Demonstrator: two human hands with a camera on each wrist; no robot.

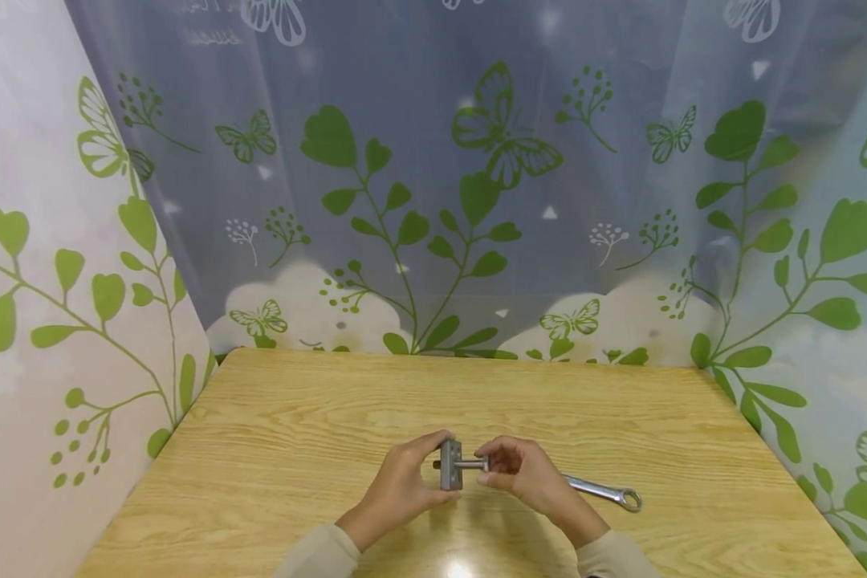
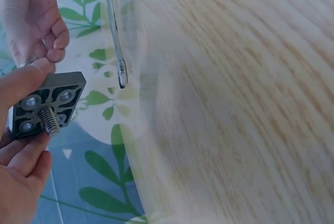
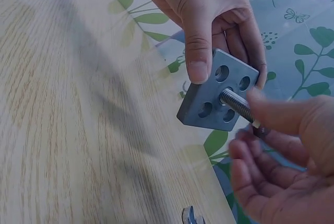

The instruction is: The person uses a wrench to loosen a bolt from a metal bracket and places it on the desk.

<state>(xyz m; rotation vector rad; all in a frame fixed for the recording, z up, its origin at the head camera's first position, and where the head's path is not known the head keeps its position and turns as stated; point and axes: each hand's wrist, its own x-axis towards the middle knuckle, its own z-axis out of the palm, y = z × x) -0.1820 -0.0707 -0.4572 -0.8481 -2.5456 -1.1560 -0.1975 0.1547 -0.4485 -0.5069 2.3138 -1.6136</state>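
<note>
Above the table, my left hand (image 1: 403, 480) grips a small square grey metal plate (image 1: 451, 466) by its opposite edges, thumb on one side and fingers on the other. Several round holes (image 3: 221, 72) pierce the plate around its centre. A threaded bolt (image 3: 237, 105) runs through the middle, and its threaded tip (image 2: 50, 123) pokes out of the ribbed back face. My right hand (image 1: 531, 475) pinches the bolt's head end between thumb and fingers; in the right wrist view they partly cover the head. Most of the shank shows between plate and right hand.
A shiny wrench (image 1: 607, 491) with a ring end lies on the wood-grain table (image 1: 318, 401), right of my right hand, which hides its other end. Patterned curtains (image 1: 405, 241) with green leaves and butterflies surround the table at the back and sides.
</note>
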